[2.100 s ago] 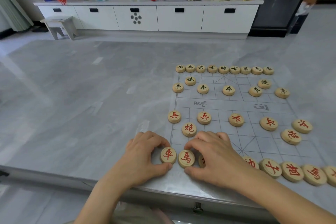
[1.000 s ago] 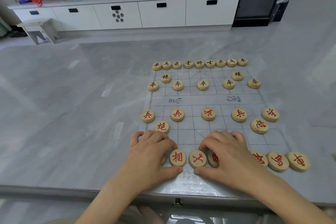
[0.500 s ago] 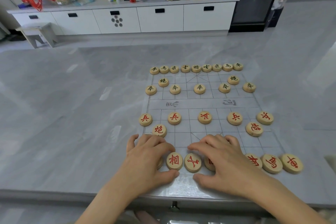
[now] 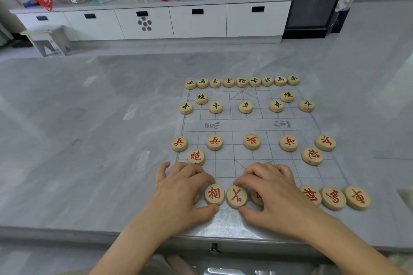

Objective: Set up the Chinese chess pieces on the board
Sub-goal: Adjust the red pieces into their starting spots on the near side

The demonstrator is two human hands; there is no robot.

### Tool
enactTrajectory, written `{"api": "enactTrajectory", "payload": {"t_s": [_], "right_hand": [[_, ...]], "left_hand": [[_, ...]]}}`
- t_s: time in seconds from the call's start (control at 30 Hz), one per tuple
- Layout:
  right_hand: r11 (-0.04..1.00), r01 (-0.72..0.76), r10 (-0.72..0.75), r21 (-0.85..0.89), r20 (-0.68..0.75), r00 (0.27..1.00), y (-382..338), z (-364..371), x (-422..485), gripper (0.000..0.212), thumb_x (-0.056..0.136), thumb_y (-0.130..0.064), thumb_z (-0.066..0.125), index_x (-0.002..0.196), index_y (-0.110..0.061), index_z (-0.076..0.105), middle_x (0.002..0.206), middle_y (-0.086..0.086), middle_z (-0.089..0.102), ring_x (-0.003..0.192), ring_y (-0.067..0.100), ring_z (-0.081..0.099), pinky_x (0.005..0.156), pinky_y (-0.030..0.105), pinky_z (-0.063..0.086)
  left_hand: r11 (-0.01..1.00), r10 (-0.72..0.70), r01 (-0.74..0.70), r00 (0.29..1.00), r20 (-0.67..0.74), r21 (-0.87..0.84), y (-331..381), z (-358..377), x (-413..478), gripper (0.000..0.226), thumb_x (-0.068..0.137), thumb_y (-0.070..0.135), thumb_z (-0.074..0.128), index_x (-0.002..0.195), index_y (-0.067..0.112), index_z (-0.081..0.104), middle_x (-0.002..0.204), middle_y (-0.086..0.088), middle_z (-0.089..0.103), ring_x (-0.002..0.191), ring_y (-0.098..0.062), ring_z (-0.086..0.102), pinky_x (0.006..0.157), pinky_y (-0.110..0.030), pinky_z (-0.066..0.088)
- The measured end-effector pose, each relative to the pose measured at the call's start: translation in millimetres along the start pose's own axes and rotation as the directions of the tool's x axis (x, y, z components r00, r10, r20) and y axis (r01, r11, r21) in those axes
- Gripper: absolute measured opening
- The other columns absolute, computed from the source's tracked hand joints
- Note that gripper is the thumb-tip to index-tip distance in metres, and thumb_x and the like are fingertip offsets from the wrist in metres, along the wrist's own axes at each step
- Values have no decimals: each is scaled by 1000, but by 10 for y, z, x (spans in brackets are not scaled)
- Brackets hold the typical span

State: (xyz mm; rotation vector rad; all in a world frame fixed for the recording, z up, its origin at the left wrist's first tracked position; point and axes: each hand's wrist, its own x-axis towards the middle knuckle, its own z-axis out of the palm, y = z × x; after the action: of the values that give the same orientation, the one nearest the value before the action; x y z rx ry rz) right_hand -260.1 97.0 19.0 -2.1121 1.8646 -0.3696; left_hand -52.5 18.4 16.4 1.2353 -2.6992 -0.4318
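A thin grey gridded board point(image 4: 245, 125) lies on the grey table. Black-lettered pieces point(image 4: 242, 82) fill its far row, with cannons and soldiers point(image 4: 245, 106) in front of them. Red soldiers point(image 4: 252, 141) and two red cannons point(image 4: 196, 156) stand on the near half. My left hand point(image 4: 181, 194) pinches the red elephant piece point(image 4: 215, 194) between index finger and thumb and hides pieces to its left. Beside it, my right hand point(image 4: 272, 194) pinches the red advisor piece point(image 4: 236, 196) and covers part of another piece. Three more red pieces point(image 4: 333, 197) continue the near row rightward.
The table's near edge point(image 4: 67, 230) runs just below my wrists, with a drawer knob point(image 4: 214, 249) under it. A long white cabinet point(image 4: 199, 22) with bags and cans stands across the floor. A small stool point(image 4: 48, 39) sits at the left.
Both hands have moved right along the near red row, from the chariot and horse to the elephant and advisor. In the last half second they have hardly shifted.
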Motion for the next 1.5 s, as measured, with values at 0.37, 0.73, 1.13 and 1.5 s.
{"api": "enactTrajectory", "payload": {"t_s": [0.37,0.73,1.13,1.5], "right_hand": [[999,-42,42,-4,1,999,4,20,17,47,72,-66,40,111,-42,49,106,-25,38,101,-3,31,94,24,18],[998,-61,61,8,5,998,-24,-7,11,41,77,-63,51,111,-40,48,108,-24,38,102,-2,31,96,25,19],[985,-171,172,-21,39,984,427,-284,-317,81,57,-81,37,129,-45,37,116,-29,32,112,-6,26,97,20,11],[987,-151,152,-54,21,988,542,-264,-371,70,64,-71,32,126,-42,43,114,-26,37,110,-3,28,93,24,14]], "left_hand": [[1000,15,-15,1000,-11,12,-17,26,14,50,68,70,45,109,44,58,115,24,49,116,-4,38,110,-45,8],[1000,7,-7,1000,-22,6,-11,32,22,50,66,69,47,107,44,59,110,24,49,113,-5,41,109,-45,10],[992,122,-122,992,21,38,393,21,198,68,67,75,40,123,39,52,119,24,48,120,-2,37,111,-36,8],[977,144,-162,980,135,135,689,147,430,71,62,76,24,115,38,50,116,21,47,114,-4,38,108,-36,9]]}}
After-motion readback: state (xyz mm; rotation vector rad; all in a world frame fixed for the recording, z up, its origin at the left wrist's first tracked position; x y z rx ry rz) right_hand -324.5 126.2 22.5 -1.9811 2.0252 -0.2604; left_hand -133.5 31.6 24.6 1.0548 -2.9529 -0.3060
